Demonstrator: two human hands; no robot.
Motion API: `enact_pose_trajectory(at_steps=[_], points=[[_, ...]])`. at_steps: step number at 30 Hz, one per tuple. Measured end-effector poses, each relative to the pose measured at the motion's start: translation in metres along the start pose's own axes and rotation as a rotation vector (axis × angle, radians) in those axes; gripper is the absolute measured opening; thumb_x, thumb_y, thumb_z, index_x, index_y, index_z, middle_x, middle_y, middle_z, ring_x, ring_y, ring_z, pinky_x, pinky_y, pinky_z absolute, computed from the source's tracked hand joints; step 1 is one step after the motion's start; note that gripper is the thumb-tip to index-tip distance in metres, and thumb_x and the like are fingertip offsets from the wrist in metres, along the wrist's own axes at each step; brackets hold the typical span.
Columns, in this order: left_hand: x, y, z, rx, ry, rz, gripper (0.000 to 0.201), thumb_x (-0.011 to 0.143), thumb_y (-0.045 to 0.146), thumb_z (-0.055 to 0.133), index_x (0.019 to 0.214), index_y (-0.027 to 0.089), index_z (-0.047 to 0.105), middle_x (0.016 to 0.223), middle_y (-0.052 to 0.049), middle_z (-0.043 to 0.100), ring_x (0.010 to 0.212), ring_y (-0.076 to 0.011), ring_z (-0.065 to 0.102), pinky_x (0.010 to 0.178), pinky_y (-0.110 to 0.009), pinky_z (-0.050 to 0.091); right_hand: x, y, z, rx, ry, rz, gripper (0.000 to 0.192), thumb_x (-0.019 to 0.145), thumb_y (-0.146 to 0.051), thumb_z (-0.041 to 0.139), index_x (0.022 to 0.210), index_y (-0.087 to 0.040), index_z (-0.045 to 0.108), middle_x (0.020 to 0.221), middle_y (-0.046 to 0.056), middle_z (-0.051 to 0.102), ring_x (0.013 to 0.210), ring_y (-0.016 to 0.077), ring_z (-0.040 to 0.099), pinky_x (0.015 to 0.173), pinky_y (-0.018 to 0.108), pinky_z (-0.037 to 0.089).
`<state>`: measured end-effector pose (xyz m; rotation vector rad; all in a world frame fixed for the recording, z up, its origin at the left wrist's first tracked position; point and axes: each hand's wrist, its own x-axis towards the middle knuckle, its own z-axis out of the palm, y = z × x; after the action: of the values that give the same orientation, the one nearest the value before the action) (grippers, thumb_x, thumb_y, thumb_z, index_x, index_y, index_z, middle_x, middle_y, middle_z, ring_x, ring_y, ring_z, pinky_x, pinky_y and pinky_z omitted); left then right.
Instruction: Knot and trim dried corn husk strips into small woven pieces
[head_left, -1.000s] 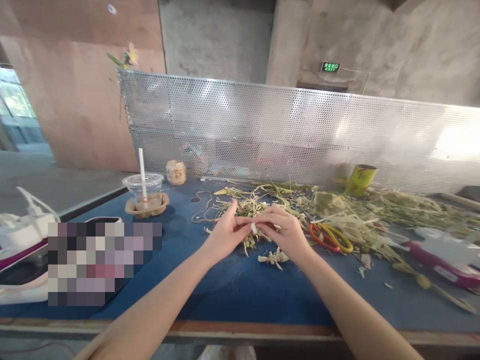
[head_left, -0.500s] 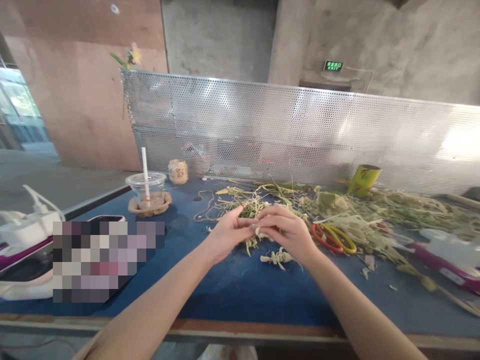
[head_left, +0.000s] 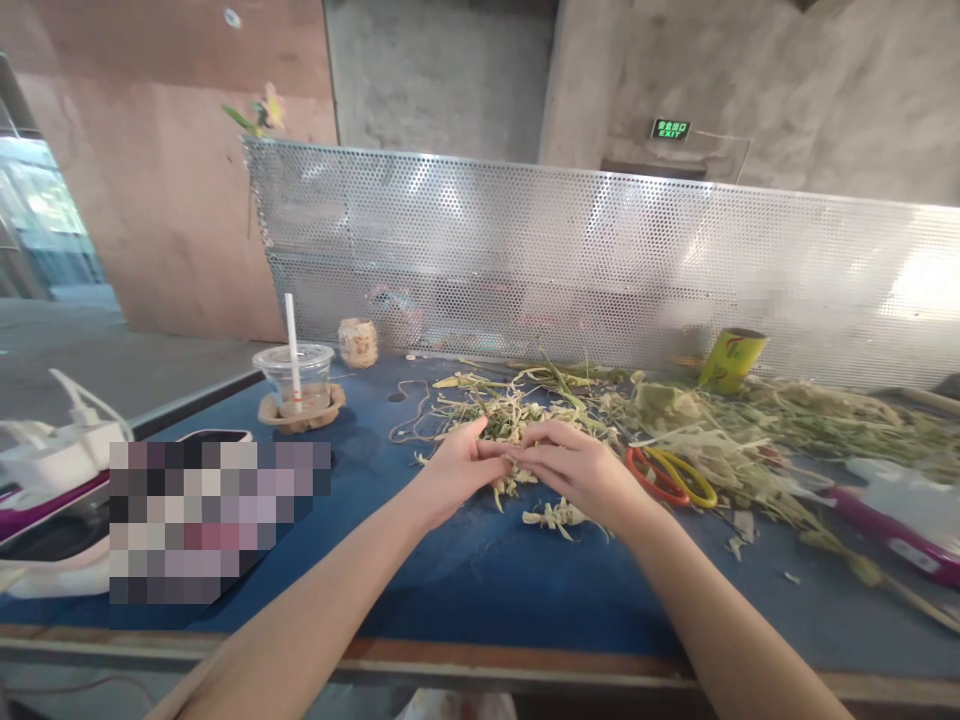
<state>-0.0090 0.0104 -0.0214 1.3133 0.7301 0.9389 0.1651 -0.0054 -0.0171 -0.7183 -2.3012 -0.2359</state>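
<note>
My left hand point(head_left: 455, 472) and my right hand point(head_left: 581, 468) meet over the middle of the table, fingertips pinched together. A small pale strip of dried plant shows at the fingertips; most of it is hidden by the fingers. Just behind and beneath the hands is a loose heap of dried plant strips point(head_left: 502, 415), pale green and straw-coloured. In front of my right hand, a small curled bunch of pale strips point(head_left: 556, 516) lies on the blue tabletop point(head_left: 480, 590). Right of that hand are a red looped handle point(head_left: 654, 478) and a yellow looped handle point(head_left: 690, 476).
Dried stalks point(head_left: 817, 425) spread over the right side, by a tilted yellow-green can point(head_left: 733, 360). At left stand a lidded plastic cup point(head_left: 315, 375) with a straw, a small woven pot point(head_left: 358, 343) and white chargers point(head_left: 64, 455). A perforated metal screen point(head_left: 510, 250) closes off the back.
My right hand's fingers have shifted slightly and lie flatter against the left fingertips. The left hand stays nearly in place, and the things on the table have not moved.
</note>
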Motion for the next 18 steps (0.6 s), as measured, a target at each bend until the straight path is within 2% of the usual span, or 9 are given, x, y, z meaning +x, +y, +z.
enact_pose_trajectory(at_steps=[7,12,18], points=[[-0.0002,-0.0001,-0.0021,0.081,-0.013,0.026,0.095,0.069,0.012,0.062,0.138,0.009,-0.002,0.093,-0.013,0.067,0.072,-0.0149,0.057,0.063,-0.027,0.039,0.0004,0.003,0.0015,0.104,-0.007,0.073,0.011,0.083,-0.017,0.048,0.085,-0.02,0.058,0.089,0.006,0.055,0.085,0.0146,0.056,0.073,0.027,0.049],[-0.0001,-0.003,-0.0025,0.123,-0.036,0.108,0.095,0.069,0.014,0.061,0.138,0.011,-0.006,0.102,-0.016,0.064,0.083,-0.0188,0.057,0.066,-0.028,0.042,0.0031,0.0012,0.0044,0.187,0.008,0.199,0.005,0.079,-0.015,0.052,0.078,-0.019,0.055,0.09,0.005,0.053,0.075,0.0122,0.054,0.064,0.026,0.048],[-0.0018,-0.0029,-0.0025,0.178,-0.059,0.143,0.095,0.069,0.01,0.059,0.138,0.013,-0.008,0.106,-0.016,0.062,0.067,-0.0122,0.051,0.058,-0.027,0.038,0.006,-0.0002,0.0068,0.269,0.088,0.37,0.009,0.071,-0.017,0.059,0.071,-0.019,0.049,0.087,0.004,0.053,0.073,0.0122,0.053,0.054,0.022,0.048]])
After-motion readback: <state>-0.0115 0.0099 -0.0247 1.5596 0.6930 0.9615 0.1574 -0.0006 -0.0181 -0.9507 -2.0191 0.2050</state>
